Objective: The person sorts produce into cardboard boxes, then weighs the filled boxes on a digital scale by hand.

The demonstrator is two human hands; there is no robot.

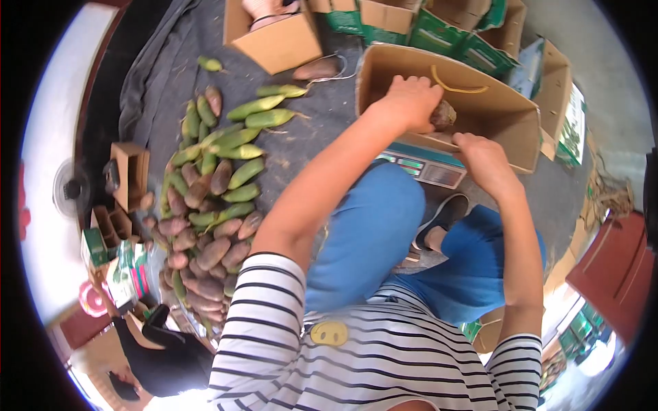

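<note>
Left hand (411, 103) fingers pinching brown fruit (443, 115) in cardboard box (504, 113); right hand (485, 159) fingers curled over rim; scale (426, 168) digits unreadable.

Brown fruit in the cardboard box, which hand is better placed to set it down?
Left, probably. The left hand grips the brown fruit inside the cardboard box, while the right hand rests at the box's near rim, away from the fruit.

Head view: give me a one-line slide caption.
Left hand holds a brown fruit inside a cardboard box on a digital scale; right hand rests at the box's near edge.
</note>
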